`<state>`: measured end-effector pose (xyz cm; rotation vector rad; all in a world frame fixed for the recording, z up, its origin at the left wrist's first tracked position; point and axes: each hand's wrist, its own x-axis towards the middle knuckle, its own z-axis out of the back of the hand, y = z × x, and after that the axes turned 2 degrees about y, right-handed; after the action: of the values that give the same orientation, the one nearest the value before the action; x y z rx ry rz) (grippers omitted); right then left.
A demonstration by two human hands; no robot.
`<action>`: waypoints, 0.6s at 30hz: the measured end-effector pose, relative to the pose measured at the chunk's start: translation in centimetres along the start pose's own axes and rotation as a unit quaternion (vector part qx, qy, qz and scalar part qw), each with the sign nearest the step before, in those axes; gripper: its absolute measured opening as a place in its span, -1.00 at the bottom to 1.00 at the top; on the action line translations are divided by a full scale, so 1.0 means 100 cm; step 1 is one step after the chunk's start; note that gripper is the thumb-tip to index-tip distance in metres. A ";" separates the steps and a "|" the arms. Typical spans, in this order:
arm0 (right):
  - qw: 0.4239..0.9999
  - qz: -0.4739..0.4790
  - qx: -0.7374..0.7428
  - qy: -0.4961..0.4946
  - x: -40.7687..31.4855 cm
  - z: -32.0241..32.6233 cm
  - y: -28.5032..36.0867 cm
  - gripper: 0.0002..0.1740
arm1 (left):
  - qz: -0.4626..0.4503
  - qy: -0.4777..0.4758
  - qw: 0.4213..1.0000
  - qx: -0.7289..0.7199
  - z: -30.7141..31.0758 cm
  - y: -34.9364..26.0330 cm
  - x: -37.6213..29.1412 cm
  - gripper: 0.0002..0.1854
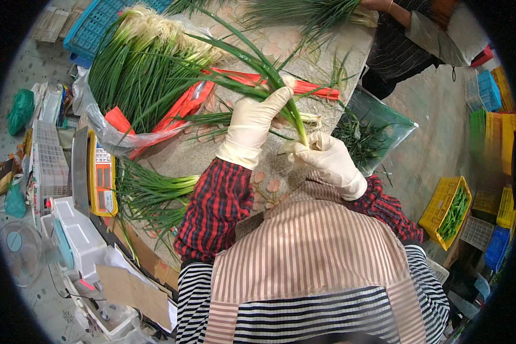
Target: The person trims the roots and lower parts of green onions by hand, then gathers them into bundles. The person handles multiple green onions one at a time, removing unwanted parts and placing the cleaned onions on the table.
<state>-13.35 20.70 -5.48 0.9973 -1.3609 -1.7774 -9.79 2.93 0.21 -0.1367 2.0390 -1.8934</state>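
Note:
My left hand (pixel 258 120), in a pale rubber glove, is closed around a few green onions (pixel 299 122) above the middle of the table. At their white root end, the gloved fingers of my right hand (pixel 329 159) pinch the stalk and pale outer skin. A large bundle of green onions (pixel 142 81) with roots lies at the upper left on plastic, with red plastic strips (pixel 189 105) beside it. Trimmed-looking green onions (pixel 159 185) lie left of my left sleeve. More loose stalks lie under my hands.
A yellow scale (pixel 103 176) stands at the table's left edge. A co-worker's hand (pixel 376 5) holds green onions at the top right. An open bag of green scraps (pixel 361 133) hangs by the right edge. A yellow crate (pixel 432 215) of green vegetables stands at right.

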 end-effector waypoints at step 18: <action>0.832 -0.032 0.532 0.155 -0.011 -0.015 -0.038 -0.47 | 0.128 -0.021 0.978 -0.163 -0.016 0.062 -0.024 -0.94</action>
<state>-11.74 21.85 -9.21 1.7965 -2.1208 -0.6995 -7.07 5.83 -5.35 0.0070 2.2037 -1.3867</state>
